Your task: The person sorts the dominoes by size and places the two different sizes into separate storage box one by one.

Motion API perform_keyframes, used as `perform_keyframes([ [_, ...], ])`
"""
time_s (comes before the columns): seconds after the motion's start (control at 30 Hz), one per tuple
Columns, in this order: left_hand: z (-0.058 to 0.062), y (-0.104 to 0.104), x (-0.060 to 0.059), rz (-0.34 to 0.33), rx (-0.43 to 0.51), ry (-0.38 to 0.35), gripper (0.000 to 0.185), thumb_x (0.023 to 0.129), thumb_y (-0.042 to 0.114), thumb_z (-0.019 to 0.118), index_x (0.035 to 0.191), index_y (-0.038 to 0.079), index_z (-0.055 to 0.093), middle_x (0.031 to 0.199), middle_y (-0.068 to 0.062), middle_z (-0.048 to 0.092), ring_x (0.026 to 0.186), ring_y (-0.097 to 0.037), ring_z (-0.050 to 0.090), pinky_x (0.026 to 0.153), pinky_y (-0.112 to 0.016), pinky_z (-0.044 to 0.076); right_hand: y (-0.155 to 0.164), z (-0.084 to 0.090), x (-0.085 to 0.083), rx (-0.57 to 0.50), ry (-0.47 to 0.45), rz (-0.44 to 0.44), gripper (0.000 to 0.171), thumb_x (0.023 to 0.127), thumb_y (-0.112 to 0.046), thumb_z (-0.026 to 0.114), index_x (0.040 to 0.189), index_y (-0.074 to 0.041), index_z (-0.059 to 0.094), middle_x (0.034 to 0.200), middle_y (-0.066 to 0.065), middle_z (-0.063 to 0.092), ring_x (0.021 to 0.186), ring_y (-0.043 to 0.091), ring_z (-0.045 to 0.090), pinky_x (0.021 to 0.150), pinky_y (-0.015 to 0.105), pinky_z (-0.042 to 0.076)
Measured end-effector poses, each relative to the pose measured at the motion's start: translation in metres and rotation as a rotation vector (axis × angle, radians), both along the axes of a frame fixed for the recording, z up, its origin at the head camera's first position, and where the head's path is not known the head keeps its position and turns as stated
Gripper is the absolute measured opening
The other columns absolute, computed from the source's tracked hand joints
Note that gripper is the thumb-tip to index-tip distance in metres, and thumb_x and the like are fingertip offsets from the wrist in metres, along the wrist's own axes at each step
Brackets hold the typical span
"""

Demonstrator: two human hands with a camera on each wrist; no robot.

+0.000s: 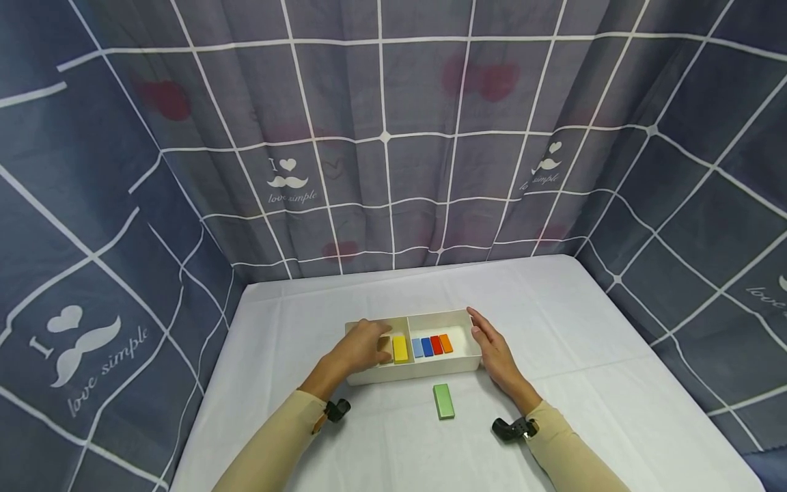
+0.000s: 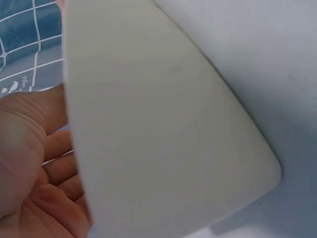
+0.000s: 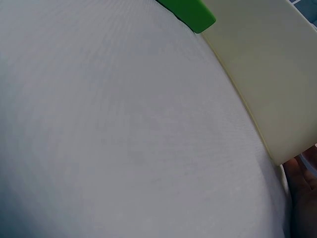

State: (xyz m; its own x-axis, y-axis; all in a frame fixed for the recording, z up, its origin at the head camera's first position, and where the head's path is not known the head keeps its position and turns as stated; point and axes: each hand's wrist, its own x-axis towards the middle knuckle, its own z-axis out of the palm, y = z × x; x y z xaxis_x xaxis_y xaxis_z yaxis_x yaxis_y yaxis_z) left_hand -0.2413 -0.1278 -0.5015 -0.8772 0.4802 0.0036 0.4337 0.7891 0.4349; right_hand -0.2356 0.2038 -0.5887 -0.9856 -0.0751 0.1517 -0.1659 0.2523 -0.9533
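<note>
My left hand (image 1: 365, 347) reaches over the near wall into the left compartment of a white two-part box (image 1: 381, 375). Thumb and fingers pinch a brown block (image 1: 385, 345) there; in the left wrist view the box wall hides their tips. Right beside it stands a yellow block (image 1: 400, 349). In the other compartment, a light blue block (image 1: 417, 348), a blue block (image 1: 427, 347), a red block (image 1: 436, 345) and an orange block (image 1: 445, 343) form a row. My right hand (image 1: 496, 352) rests against the box's right end, fingers extended.
On the white tablecloth (image 1: 393, 437), in front of the box, lies a green block (image 1: 443, 401). Dark checked curtains (image 1: 344, 171) hang behind the table and along both sides.
</note>
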Motion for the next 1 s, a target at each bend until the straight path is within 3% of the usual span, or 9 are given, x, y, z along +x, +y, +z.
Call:
perform_keyframes([
  [0.17, 0.008, 0.004, 0.006, 0.007, 0.055, 0.01, 0.066, 0.088, 0.018, 0.095, 0.145, -0.002, 0.069, 0.143, -0.017, 0.073, 0.134, -0.036, 0.069, 0.115, -0.052, 0.056, 0.0, 0.0, 0.001, 0.007, 0.001, -0.006, 0.051, 0.12, -0.026, 0.046, 0.169, -0.015, 0.043, 0.174, 0.021, 0.04, 0.164, 0.044, 0.033, 0.134, 0.065, 0.023],
  [0.6, 0.022, 0.021, 0.03, -0.025, 0.215, 0.141, 0.062, 0.089, 0.018, 0.094, 0.14, -0.005, 0.071, 0.139, -0.02, 0.074, 0.13, -0.037, 0.072, 0.111, -0.052, 0.059, 0.001, -0.002, -0.001, 0.019, 0.001, 0.001, 0.053, 0.121, -0.031, 0.043, 0.171, -0.016, 0.039, 0.176, 0.02, 0.038, 0.164, 0.043, 0.032, 0.134, 0.065, 0.022],
  [1.0, 0.028, 0.035, 0.056, -0.102, 0.223, 0.135, 0.064, 0.09, 0.023, 0.094, 0.143, -0.003, 0.069, 0.141, -0.019, 0.074, 0.13, -0.034, 0.073, 0.109, -0.046, 0.06, 0.003, -0.003, 0.0, 0.006, 0.009, 0.0, 0.052, 0.12, -0.031, 0.045, 0.171, -0.018, 0.041, 0.174, 0.021, 0.041, 0.164, 0.044, 0.033, 0.134, 0.065, 0.022],
])
